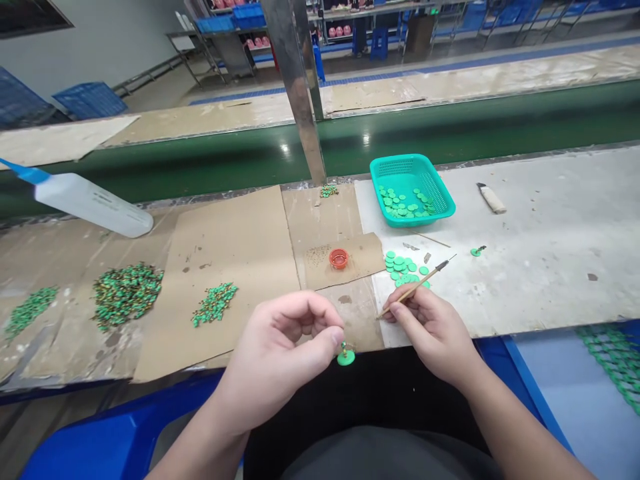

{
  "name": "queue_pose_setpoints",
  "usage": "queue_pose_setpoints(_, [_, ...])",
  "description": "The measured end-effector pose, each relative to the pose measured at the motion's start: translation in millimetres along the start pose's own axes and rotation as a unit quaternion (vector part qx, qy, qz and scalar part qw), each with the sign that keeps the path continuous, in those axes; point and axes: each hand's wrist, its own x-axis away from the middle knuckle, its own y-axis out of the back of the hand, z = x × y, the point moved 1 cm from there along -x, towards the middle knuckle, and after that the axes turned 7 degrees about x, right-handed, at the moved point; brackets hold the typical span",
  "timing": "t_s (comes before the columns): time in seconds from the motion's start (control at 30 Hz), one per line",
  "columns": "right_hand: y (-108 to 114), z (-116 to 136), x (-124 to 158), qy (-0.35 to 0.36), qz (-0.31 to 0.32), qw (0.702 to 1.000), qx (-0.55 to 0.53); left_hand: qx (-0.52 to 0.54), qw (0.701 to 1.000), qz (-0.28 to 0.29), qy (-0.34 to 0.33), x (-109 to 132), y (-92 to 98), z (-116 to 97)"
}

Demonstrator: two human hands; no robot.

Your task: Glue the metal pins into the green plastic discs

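Note:
Between thumb and forefinger, my left hand (pixel 287 353) pinches a tiny green-and-gold figurine on a round green base (pixel 345 358), just beyond the table's near edge. My right hand (pixel 430 327) grips a thin wooden stick tool (pixel 415 288) with a dark, needle-like tip, slanting up to the right. Loose green discs (pixel 400 265) lie on the table past that hand. A small red cup (pixel 339 259) stands on a piece of cardboard beyond both hands. To the left is a small pile of green-and-gold pieces (pixel 215 304). Another piece on a green base (pixel 477 251) stands at the right.
A turquoise basket (pixel 445 207) holds more green discs. A white squeeze bottle (pixel 95 203) with a blue nozzle leans at the left, behind a larger pile of small pieces (pixel 127 295). A metal post (pixel 300 100) rises at the table's back edge. A small white tube (pixel 492 199) lies right.

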Motion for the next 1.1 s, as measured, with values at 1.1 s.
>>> queue_pose_setpoints(1.1, [-4.3,-4.4,-2.2,0.04,-0.006,0.999,-0.032,0.031,0.999,0.037,0.023,-6.1,-4.8,3.1])
